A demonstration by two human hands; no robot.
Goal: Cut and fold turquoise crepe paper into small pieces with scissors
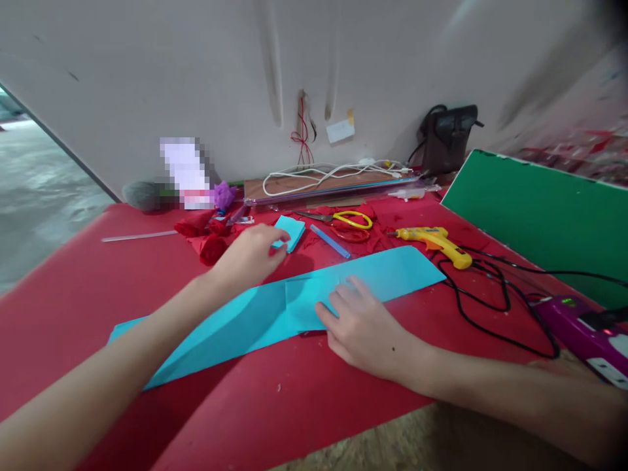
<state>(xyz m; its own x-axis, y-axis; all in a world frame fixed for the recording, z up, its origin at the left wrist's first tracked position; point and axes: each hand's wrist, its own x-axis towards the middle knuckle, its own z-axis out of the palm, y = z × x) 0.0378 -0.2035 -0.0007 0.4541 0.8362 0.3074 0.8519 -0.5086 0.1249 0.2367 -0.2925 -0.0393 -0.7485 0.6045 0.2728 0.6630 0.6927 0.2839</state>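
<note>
A long blue paper strip (pixel 245 327) lies slantwise across the red tabletop, with creases near its middle. Over the strip's lower middle edge rests my right hand (pixel 356 324), fingers apart and bent, touching the paper. Beyond the strip, my left hand (pixel 258 255) is beside a small folded stack of blue paper (pixel 293 230); its thumb and fingertips are apart at the stack's near left side, with nothing held between them. My left forearm passes over the left part of the strip and hides some of it.
Yellow-handled scissors (pixel 353 220) lie on red scraps behind a blue stick (pixel 330 241). A yellow glue gun (pixel 436 242) with a black cord sits right, near a purple power strip (pixel 579 327) and green board (pixel 540 222). Red rolled paper (pixel 210 245) is at left.
</note>
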